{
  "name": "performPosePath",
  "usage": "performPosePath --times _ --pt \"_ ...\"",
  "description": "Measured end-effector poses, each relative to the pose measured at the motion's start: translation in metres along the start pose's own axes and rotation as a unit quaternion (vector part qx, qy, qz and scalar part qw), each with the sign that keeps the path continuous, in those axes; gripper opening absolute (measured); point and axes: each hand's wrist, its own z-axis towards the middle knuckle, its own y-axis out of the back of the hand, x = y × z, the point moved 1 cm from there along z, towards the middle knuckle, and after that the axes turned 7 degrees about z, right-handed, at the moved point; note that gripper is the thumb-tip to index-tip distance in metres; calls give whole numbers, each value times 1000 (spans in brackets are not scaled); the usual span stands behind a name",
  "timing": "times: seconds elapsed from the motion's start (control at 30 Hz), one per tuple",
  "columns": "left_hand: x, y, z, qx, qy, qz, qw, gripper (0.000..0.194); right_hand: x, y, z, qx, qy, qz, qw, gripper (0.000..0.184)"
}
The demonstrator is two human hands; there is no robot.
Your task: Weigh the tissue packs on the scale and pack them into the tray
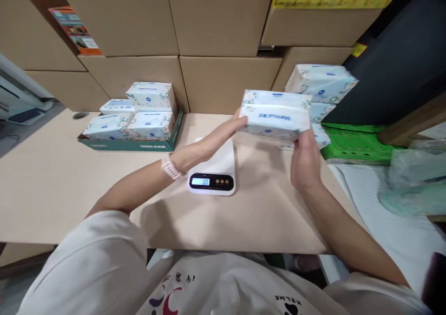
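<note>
Bright, soft shadows, held packet (273, 117) blurred

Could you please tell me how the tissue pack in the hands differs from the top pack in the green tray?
The held pack is raised between the left hand and right hand; the top pack rests untouched on packs in the green tray. The held pack looks blurred, the top pack sharper. Both are pale with blue lettering and floral print.

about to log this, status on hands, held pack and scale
Left hand, right hand both on pack, held up. Scale reads 0.0. Left wrist partly hides scale.
</note>
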Motion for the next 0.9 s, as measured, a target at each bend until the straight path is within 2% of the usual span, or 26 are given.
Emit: performPosePath --times 0.07,0.17,0.27,0.33,0.5,0.67,0.73,0.83,0.9 --pt "1 22 -34 -35 19 -13 999 73 -1 -29 -19 66 -49 18 996 72" --pt "6 40 -79 -79 60 -24 995 68 -4 -64 -41 156 -102 55 981 73" --pt "13 48 -109 -107 86 -28 990 63 -9 -81 -55 209 -136 83 965 77" --pt "20 50 -118 -114 97 -31 988 64 -13 -85 -61 218 -163 81 959 80" --pt "39 48 -121 -89 106 -58 989 70 -17 -81 -67 203 -212 42 955 86" --pt "46 51 -124 -79 115 -69 988 68 -21 -79 -73 189 -202 31 961 83" --pt "49 57 -125 -115 143 -68 981 70 -29 -78 -74 141 -180 25 973 82" --pt "59 70 -127 -229 185 -74 953 73 -47 -75 -71 57 -136 34 989 79" --pt "68 76 -128 -284 198 -103 933 72 -60 -73 -68 24 -126 41 991 76"
